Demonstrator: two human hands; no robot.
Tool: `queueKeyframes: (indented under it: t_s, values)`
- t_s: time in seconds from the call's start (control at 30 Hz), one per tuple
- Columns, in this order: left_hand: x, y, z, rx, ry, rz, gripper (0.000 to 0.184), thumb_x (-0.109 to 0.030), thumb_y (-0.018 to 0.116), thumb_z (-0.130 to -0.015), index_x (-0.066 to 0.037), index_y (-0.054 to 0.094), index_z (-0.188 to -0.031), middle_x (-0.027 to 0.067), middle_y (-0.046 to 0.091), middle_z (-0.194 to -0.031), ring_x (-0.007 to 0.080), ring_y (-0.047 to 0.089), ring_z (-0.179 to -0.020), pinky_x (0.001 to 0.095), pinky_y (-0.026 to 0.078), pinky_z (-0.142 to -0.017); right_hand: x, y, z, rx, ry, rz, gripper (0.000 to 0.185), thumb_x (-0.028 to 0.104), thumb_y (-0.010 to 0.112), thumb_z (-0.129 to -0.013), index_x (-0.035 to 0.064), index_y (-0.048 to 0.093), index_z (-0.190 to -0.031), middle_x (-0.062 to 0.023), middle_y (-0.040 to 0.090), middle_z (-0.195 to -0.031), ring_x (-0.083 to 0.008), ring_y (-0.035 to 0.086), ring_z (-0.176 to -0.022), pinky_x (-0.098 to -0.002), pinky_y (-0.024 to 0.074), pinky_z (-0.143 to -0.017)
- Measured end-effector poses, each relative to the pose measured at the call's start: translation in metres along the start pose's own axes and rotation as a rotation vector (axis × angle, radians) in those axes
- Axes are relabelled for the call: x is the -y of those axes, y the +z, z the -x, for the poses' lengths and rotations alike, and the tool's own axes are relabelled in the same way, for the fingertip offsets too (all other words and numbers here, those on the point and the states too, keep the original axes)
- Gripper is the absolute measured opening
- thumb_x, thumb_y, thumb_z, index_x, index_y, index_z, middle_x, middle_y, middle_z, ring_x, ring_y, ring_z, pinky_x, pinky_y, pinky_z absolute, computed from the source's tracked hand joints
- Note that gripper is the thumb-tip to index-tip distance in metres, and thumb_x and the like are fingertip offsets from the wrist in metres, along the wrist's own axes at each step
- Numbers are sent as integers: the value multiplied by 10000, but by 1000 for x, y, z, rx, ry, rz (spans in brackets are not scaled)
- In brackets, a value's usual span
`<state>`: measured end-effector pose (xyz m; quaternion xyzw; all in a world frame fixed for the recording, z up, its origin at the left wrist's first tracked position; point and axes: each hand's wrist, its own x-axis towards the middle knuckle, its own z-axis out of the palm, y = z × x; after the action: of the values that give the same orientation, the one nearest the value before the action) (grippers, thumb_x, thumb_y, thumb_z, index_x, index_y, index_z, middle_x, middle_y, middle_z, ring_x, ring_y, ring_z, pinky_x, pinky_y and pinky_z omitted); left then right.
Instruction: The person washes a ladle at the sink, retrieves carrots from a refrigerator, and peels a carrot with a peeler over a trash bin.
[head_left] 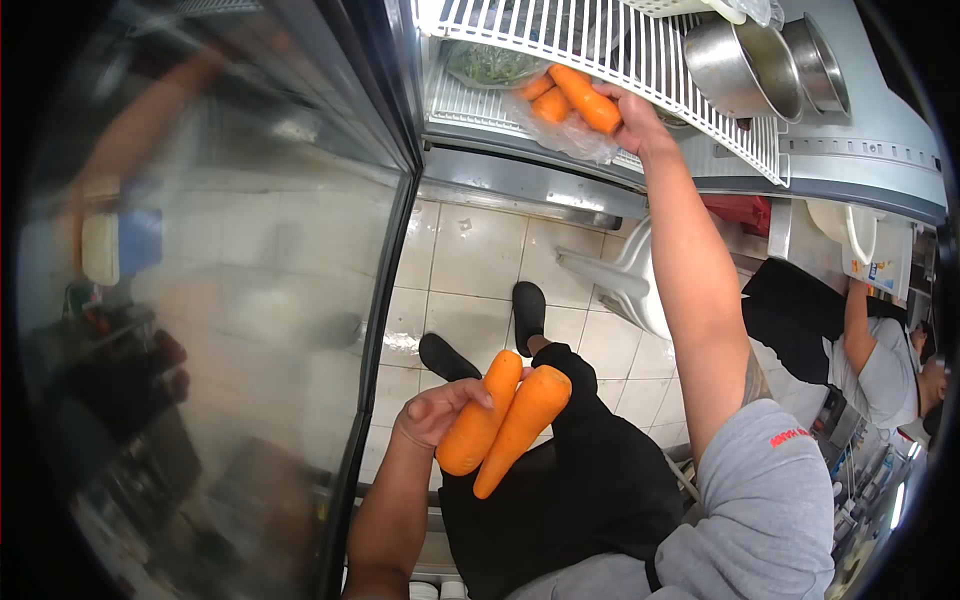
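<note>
Two large carrots rest side by side in my left hand, whose fingers wrap behind them, in front of my dark apron. My right hand reaches into the fridge beneath a white wire shelf. Its fingers are closed around the end of another carrot. That carrot lies over more carrots in a clear plastic bag on the lower rack. Part of the right hand's grip is hidden by the shelf wires. A bag of leafy greens sits beside the carrots.
The glass fridge door stands open on my left. Metal pots are on the upper shelf at right. Below the fridge is a white plastic stool on the tiled floor. Another person is at the far right.
</note>
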<state>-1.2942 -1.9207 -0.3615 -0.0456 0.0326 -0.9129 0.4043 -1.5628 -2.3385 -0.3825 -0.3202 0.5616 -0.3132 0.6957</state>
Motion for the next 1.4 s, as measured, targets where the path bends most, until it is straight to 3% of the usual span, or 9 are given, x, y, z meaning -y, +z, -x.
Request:
queueKeyframes:
  t_s: [0.37, 0.63, 0.77, 0.87, 1.07, 1.2, 1.27, 1.33, 1.4]
  values:
    - [8, 1, -7, 71, 113, -31, 761, -630, 685, -778, -91, 525, -1292, 196, 159, -1556, 359, 351, -1368, 474, 368, -1088, -51, 9, 149, 558, 4, -242, 592, 121, 668, -835, 15, 414, -1359, -161, 581, -1162, -330, 611, -1097, -449, 502, -922]
    - [104, 86, 26, 45, 237, -17, 756, -654, 676, -770, -90, 522, -1249, 188, 282, -1510, 357, 405, -1320, 474, 387, -1070, -67, 40, 298, 614, 86, -94, 627, 126, 724, -777, 63, 454, -1339, -82, 622, -1127, -234, 630, -988, -376, 488, -893]
    - [200, 136, 73, 78, 432, 52, 740, -662, 668, -769, -114, 533, -1248, 194, 341, -1479, 398, 388, -1326, 566, 362, -1057, -126, 62, 331, 660, -33, 964, 536, 281, 773, -702, 78, 591, -1163, -134, 670, -1018, -238, 645, -925, -368, 500, -818]
    - [275, 191, 89, 49, 648, 5, 723, -683, 642, -771, -151, 545, -1252, 203, 363, -1468, 454, 356, -1332, 688, 327, -1010, -154, 94, 402, 1084, -196, 1436, 436, 279, 724, -715, 71, 627, -1085, -164, 688, -959, -322, 658, -921, -423, 513, -792]
    - [408, 266, 111, 50, 1131, -229, 746, -739, 585, -763, -260, 547, -1334, 174, 190, -1567, 489, 60, -1418, 775, 293, -958, -180, 171, 550, 1616, -1006, 1762, 340, 230, 650, -796, 44, 628, -1079, -160, 690, -965, -351, 650, -984, -480, 444, -960]
    - [474, 288, 116, 48, 1524, -362, 738, -736, 539, -801, -271, 511, -1374, 172, 202, -1566, 486, 51, -1422, 763, 281, -979, -191, 228, 606, 1577, -1448, 1801, 334, 183, 610, -816, 128, 647, -1144, -137, 695, -976, -339, 634, -1042, -610, 287, -1068]
    - [496, 294, 124, 75, 1641, -415, 726, -734, 542, -801, -268, 522, -1357, 158, 249, -1552, 471, 107, -1422, 760, 278, -984, -182, 249, 601, 1565, -1489, 1886, 340, 203, 581, -873, 197, 647, -1207, -119, 700, -1037, -327, 647, -1044, -711, 209, -1041]
    - [523, 279, 136, 90, 1821, -372, 717, -721, 554, -802, -242, 528, -1334, 148, 299, -1533, 448, 188, -1411, 766, 253, -993, -214, 263, 565, 1234, -1255, 2291, 316, 234, 599, -868, 176, 686, -1167, -120, 676, -1168, -338, 639, -1082, -634, 329, -1009]
    - [543, 256, 147, 134, 2009, -227, 712, -698, 575, -805, -194, 530, -1307, 141, 354, -1507, 416, 294, -1391, 781, 207, -1007, -169, 253, 605, 1317, -1061, 2663, 349, 260, 609, -832, 141, 701, -1146, -123, 655, -1216, -368, 603, -1141, -577, 419, -963]
